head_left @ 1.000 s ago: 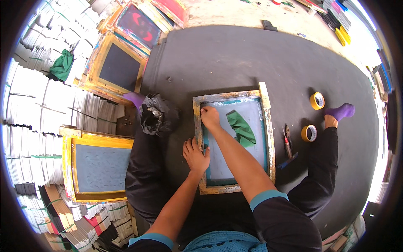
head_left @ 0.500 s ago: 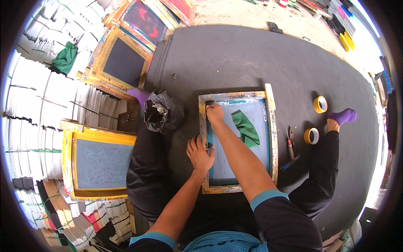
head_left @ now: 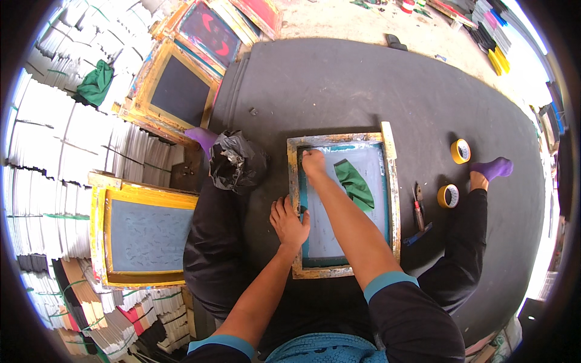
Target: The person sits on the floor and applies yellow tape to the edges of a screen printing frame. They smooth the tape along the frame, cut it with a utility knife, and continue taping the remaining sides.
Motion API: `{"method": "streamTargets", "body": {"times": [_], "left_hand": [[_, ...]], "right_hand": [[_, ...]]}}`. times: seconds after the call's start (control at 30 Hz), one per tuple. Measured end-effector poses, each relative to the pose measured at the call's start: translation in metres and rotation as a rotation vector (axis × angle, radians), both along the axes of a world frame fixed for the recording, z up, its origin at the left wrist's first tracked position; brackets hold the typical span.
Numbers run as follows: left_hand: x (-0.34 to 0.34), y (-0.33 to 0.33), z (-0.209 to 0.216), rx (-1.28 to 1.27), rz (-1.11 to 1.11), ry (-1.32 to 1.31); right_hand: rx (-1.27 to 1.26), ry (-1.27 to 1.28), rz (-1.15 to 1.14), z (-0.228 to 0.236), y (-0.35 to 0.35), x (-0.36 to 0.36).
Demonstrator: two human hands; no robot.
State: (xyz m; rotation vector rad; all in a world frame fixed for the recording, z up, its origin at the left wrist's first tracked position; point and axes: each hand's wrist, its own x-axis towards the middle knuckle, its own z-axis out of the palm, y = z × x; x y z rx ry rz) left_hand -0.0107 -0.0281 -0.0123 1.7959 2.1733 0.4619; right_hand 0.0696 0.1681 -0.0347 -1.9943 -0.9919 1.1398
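A wood-framed printing screen [head_left: 393, 230] with a grey-blue mesh lies in front of me between my legs. My right hand [head_left: 313, 164] is closed at the upper left inner corner of the screen. Whatever its fingers pinch is hidden. Against the left rail lies my left hand [head_left: 289, 222], fingers stretched out and thumb reaching over the rail. On the mesh, right of my right forearm, rests a crumpled green cloth [head_left: 355, 185].
A black plastic bag [head_left: 236, 160] sits by my left foot. Two yellow tape rolls [head_left: 460, 151], pliers [head_left: 419, 192] and a red-handled tool [head_left: 419, 215] lie at the right. More screens [head_left: 106, 236] and stacked white sheets [head_left: 45, 157] line the left side.
My right hand has shifted very slightly right along the corner of the screen. My left hand and the cloth keep their places.
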Motion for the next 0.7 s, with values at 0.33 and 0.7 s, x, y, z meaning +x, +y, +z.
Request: {"method": "streamTargets", "body": {"times": [0.33, 0.7], "left_hand": [[0.002, 0.000, 0.002, 0.003, -0.009, -0.007], [-0.001, -0.002, 0.004, 0.008, 0.002, -0.002]], "right_hand": [[0.192, -0.097, 0.176, 0.011, -0.019, 0.011], [0.212, -0.209, 0.203, 0.010, -0.015, -0.002]]}}
